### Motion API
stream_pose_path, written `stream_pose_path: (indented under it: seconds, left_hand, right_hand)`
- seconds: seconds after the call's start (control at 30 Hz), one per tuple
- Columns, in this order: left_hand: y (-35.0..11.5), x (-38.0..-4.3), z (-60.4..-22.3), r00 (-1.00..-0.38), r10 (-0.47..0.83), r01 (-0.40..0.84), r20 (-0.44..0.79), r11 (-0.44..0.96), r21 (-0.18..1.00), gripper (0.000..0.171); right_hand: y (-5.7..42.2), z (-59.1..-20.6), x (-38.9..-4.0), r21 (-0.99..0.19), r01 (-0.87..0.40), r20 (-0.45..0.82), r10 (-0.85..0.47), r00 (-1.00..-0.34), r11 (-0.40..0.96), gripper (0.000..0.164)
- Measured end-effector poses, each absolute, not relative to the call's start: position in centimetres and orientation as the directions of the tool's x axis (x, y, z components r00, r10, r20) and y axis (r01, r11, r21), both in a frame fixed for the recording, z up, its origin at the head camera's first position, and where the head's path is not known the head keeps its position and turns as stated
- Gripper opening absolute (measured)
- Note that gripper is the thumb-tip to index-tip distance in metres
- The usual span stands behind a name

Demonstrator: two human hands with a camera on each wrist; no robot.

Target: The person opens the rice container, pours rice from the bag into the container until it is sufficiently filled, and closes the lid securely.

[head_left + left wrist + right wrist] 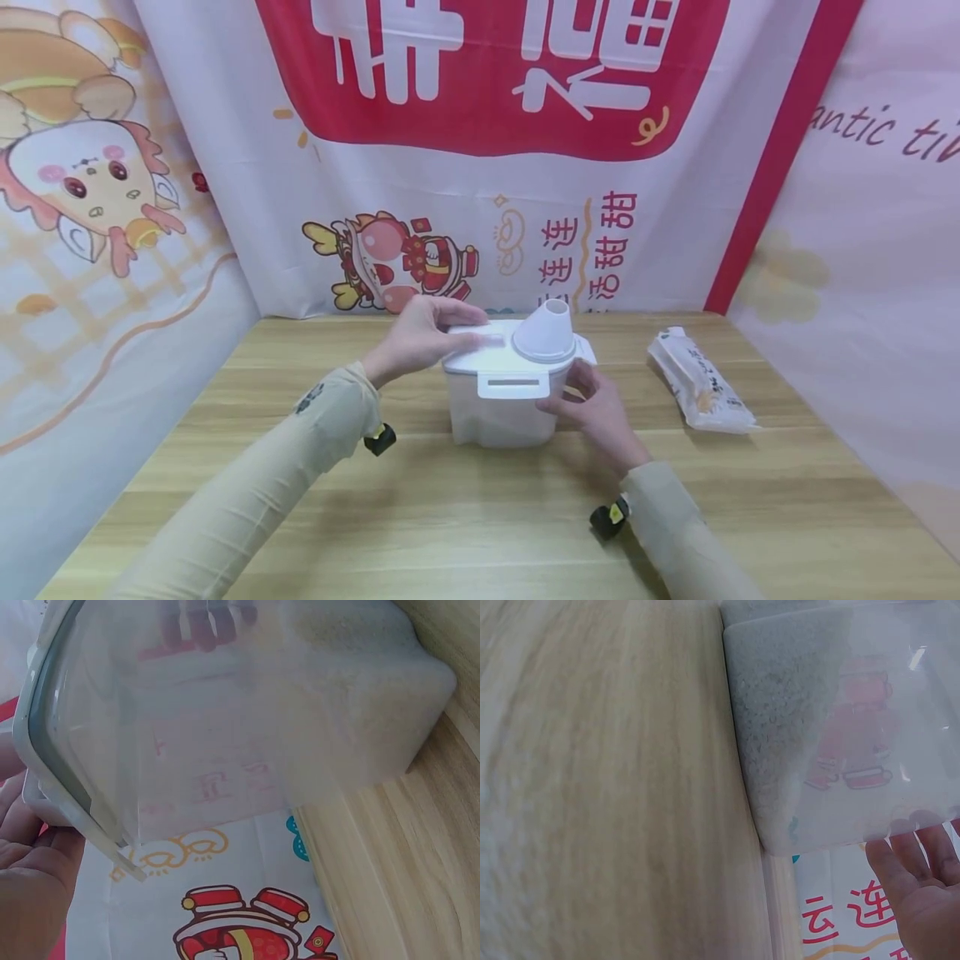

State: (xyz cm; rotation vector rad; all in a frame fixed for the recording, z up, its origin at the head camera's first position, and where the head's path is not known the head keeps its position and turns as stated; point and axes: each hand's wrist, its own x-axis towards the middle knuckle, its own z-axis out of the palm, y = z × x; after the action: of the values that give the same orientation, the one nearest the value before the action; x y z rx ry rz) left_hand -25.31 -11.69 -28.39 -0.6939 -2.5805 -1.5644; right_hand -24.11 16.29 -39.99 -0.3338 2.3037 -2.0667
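Observation:
A translucent rice storage container [501,417] stands upright on the table, with a white lid [495,358] on top. Through its wall, rice [769,712] shows in the lower part. A white cone-shaped spout piece [545,333] rises from the lid's right side. My left hand [431,333] grips the lid's left end, thumb on top near a small tab, fingers toward the back edge. In the left wrist view those fingers curl about the lid's side clip [52,802]. My right hand [592,410] holds the container's right side, thumb at the front corner and fingertips against the wall.
A white printed plastic packet [699,382] lies on the wooden table [450,525] to the right. Behind the table hangs a printed cloth [480,183], with further printed cloths at left and right.

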Motion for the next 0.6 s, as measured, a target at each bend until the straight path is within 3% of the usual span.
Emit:
stream_pose_path:
  seconds: [0.37, 0.6]
  left_hand:
    - [-12.30, -25.69, -28.74, -0.892, 0.370, 0.401, 0.260, 0.383, 0.832, 0.032]
    - [-12.16, -25.89, -28.59, -0.882, 0.378, 0.425, 0.283, 0.375, 0.824, 0.026]
  right_hand:
    - [16.22, -39.86, -24.14, -0.988, -0.115, 0.093, -0.189, -0.978, 0.108, 0.089]
    - [16.26, -39.76, -24.05, -0.989, -0.120, 0.101, -0.189, -0.977, 0.090, 0.086]
